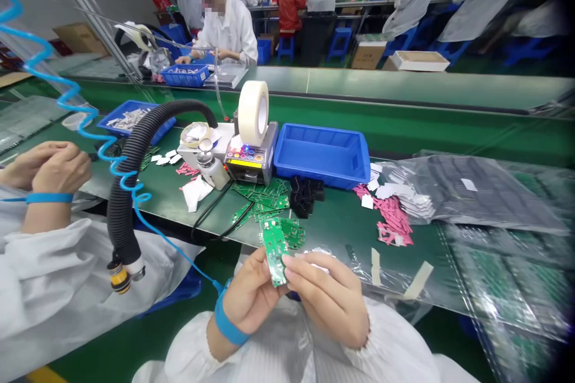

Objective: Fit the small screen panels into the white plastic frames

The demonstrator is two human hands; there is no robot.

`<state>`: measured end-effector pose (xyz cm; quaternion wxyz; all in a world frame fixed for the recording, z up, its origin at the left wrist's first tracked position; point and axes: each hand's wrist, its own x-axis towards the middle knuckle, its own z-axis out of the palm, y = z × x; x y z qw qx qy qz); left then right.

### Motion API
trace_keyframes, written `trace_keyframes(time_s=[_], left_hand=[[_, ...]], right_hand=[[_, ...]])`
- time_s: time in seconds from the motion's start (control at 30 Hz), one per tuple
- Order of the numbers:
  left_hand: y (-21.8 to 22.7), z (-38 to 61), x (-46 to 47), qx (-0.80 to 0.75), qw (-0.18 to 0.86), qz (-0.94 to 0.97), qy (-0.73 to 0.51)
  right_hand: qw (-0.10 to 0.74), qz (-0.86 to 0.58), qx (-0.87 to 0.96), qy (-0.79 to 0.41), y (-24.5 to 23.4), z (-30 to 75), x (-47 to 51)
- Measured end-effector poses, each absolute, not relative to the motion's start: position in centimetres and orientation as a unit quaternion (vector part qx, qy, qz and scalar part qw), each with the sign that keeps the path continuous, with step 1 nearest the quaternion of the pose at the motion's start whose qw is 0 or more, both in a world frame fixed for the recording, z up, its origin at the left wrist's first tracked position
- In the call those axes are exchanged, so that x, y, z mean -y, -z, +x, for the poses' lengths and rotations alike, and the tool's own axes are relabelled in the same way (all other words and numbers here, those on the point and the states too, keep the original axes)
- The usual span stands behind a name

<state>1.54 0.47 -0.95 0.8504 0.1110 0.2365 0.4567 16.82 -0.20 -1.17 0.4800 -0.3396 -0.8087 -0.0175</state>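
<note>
My left hand [251, 293] and my right hand [330, 299] are both closed on one small green circuit board [274, 249], held upright close to my chest at the table's near edge. A blue wrist strap [227, 323] with a coiled blue cord [114, 161] circles my left wrist. Just beyond the board lies a loose pile of more green circuit boards [265, 203], and beside it a heap of small black parts [306, 194].
A tape dispenser [252, 152] with a white roll stands by an empty blue bin [321, 155]. Pink and white labels [393, 215] and plastic bags of boards [507, 263] lie to the right. A black corrugated hose [130, 179] arches at left, beside a co-worker's hands [47, 167].
</note>
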Motion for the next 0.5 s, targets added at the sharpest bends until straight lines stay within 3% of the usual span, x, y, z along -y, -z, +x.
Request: trace_keyframes(time_s=[0.27,0.5], left_hand=[[0.2,1.7,-0.3,-0.24,0.839,0.123,-0.473],[1.2,1.9,-0.9,-0.266,0.824,0.103,-0.489]], right_hand=[[0.474,-0.315,0.822,0.005,0.3,17.0,0.5],[0.439,-0.282,0.849,-0.087,-0.9,17.8,-1.4]])
